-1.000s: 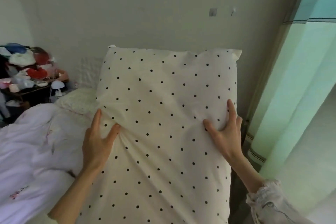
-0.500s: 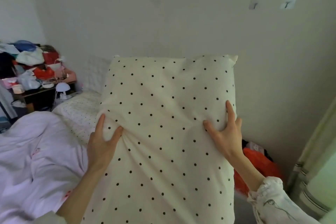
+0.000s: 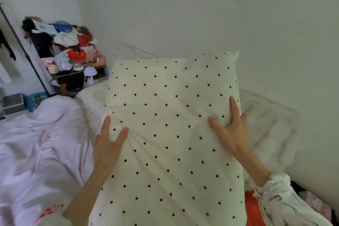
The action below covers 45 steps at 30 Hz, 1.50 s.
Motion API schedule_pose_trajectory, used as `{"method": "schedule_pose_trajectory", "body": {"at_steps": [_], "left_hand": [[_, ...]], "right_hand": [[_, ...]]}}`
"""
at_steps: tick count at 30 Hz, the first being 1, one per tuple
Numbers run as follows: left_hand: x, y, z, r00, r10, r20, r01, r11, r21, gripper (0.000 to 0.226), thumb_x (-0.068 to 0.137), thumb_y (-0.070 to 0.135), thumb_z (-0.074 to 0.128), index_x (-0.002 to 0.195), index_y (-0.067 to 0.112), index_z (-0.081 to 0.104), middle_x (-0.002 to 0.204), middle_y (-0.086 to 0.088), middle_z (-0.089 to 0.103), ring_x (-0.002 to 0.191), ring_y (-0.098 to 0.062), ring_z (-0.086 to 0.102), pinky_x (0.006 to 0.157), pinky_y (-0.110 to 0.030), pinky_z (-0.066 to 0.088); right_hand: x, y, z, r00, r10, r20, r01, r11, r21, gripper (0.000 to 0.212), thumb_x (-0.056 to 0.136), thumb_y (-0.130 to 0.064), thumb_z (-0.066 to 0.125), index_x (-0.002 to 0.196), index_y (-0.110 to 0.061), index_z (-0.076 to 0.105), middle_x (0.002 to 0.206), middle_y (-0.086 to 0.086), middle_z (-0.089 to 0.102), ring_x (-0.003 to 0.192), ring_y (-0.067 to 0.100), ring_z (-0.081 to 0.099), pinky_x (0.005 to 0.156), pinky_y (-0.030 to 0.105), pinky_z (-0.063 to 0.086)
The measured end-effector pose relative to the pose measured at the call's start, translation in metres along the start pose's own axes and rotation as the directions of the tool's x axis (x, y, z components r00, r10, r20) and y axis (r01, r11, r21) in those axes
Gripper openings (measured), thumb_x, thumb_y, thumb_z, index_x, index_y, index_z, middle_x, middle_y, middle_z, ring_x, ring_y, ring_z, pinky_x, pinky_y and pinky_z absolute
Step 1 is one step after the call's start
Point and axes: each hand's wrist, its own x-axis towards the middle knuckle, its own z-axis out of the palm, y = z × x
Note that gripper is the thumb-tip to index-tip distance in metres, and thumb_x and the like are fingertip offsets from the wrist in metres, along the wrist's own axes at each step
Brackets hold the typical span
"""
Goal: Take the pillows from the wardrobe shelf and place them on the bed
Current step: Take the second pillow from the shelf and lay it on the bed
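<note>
Pillow [image 3: 174,134] held upright over bed [image 3: 45,143], long axis 12–6; left hand [image 3: 108,145] pinches its 9 o'clock edge; right hand [image 3: 231,130] grips 3 o'clock edge, fingers spread; bedhead at 11, nearer left.

cluttered side table [image 3: 77,74], white lamp [image 3: 90,71], wall [image 3: 201,14]

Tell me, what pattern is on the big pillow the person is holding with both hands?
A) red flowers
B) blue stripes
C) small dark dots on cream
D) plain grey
C: the pillow is cream with small dark dots all over, and the left hand and right hand each grip a side of it, fingers pressed into the fabric.
</note>
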Motion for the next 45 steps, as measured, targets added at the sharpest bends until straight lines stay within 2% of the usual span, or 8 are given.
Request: {"method": "schedule_pose_trajectory", "body": {"at_steps": [10, 19, 28, 34, 36, 40, 42, 45], "left_hand": [[0.04, -0.013, 0.124, 0.926, -0.274, -0.259, 0.311, 0.944, 0.113, 0.07, 0.083, 0.053, 0.055, 0.143, 0.037, 0.022, 0.137, -0.014, 0.047, 0.125, -0.033, 0.042, 0.101, -0.042, 0.031], [0.058, -0.079, 0.213, 0.803, -0.511, -0.305, 0.551, 0.833, 0.056, 0.071, 0.08, 0.06, 0.05, 0.14, 0.046, 0.014, 0.128, -0.015, 0.052, 0.114, -0.035, 0.049, 0.095, -0.045, 0.039], [0.096, -0.189, 0.267, 0.749, -0.593, -0.294, 0.639, 0.765, 0.083, 0.072, 0.082, 0.058, 0.051, 0.143, 0.041, 0.017, 0.143, -0.005, 0.042, 0.132, -0.027, 0.035, 0.108, -0.045, 0.03], [0.147, -0.233, 0.279, 0.745, -0.565, -0.353, 0.615, 0.787, 0.039, 0.068, 0.082, 0.062, 0.048, 0.14, 0.046, 0.018, 0.141, -0.007, 0.038, 0.13, -0.026, 0.034, 0.107, -0.043, 0.031], [0.156, -0.251, 0.29, 0.741, -0.592, -0.318, 0.646, 0.757, 0.096, 0.064, 0.085, 0.061, 0.043, 0.14, 0.05, 0.012, 0.141, -0.016, 0.032, 0.131, -0.031, 0.029, 0.104, -0.045, 0.026], [0.133, -0.288, 0.31, 0.742, -0.67, -0.042, 0.627, 0.67, 0.397, 0.07, 0.09, 0.051, 0.043, 0.146, 0.037, 0.004, 0.149, -0.027, 0.012, 0.137, -0.04, 0.015, 0.108, -0.05, 0.019], [0.107, -0.297, 0.316, 0.75, -0.662, 0.02, 0.601, 0.694, 0.396, 0.075, 0.085, 0.058, 0.044, 0.143, 0.045, -0.002, 0.154, -0.019, -0.008, 0.14, -0.039, 0.004, 0.11, -0.053, 0.012], [0.084, -0.302, 0.32, 0.744, -0.667, -0.03, 0.636, 0.694, 0.339, 0.079, 0.078, 0.066, 0.047, 0.136, 0.058, -0.006, 0.155, -0.015, -0.01, 0.14, -0.039, 0.012, 0.11, -0.052, 0.014]], "right_hand": [[0.196, 0.07, 0.098, 0.91, -0.123, 0.395, 0.112, 0.992, 0.05, 0.089, 0.069, -0.06, 0.064, 0.138, -0.056, 0.007, 0.119, -0.002, 0.03, 0.102, 0.018, 0.041, 0.09, 0.034, 0.035], [0.27, 0.148, 0.21, 0.783, -0.07, 0.618, 0.106, 0.994, -0.022, 0.087, 0.068, -0.06, 0.062, 0.136, -0.057, 0.008, 0.112, -0.004, 0.025, 0.098, 0.019, 0.039, 0.083, 0.033, 0.034], [0.277, 0.232, 0.336, 0.675, 0.04, 0.737, 0.08, 0.989, -0.127, 0.088, 0.069, -0.056, 0.062, 0.138, -0.056, 0.006, 0.114, 0.001, 0.03, 0.099, 0.022, 0.038, 0.085, 0.034, 0.032], [0.307, 0.248, 0.412, 0.648, 0.055, 0.76, 0.026, 0.995, -0.095, 0.089, 0.065, -0.06, 0.058, 0.141, -0.048, 0.014, 0.148, 0.001, 0.026, 0.131, 0.023, 0.033, 0.107, 0.044, 0.031], [0.313, 0.262, 0.432, 0.606, 0.049, 0.794, 0.059, 0.993, -0.107, 0.082, 0.075, -0.053, 0.057, 0.144, -0.04, 0.015, 0.151, 0.0, 0.024, 0.135, 0.022, 0.029, 0.109, 0.043, 0.028], [0.279, 0.319, 0.434, 0.447, 0.092, 0.89, 0.333, 0.906, -0.261, 0.067, 0.09, -0.046, 0.043, 0.147, -0.032, 0.011, 0.157, -0.002, 0.008, 0.143, 0.022, 0.008, 0.115, 0.05, 0.012], [0.25, 0.345, 0.415, 0.487, 0.114, 0.866, 0.304, 0.908, -0.29, 0.065, 0.092, -0.054, 0.036, 0.147, -0.035, 0.007, 0.158, -0.003, -0.001, 0.144, 0.02, 0.001, 0.115, 0.045, 0.004], [0.224, 0.365, 0.388, 0.569, 0.143, 0.81, 0.164, 0.945, -0.282, 0.065, 0.091, -0.058, 0.033, 0.146, -0.038, 0.005, 0.158, -0.003, 0.003, 0.143, 0.019, 0.008, 0.112, 0.042, 0.01]]}}
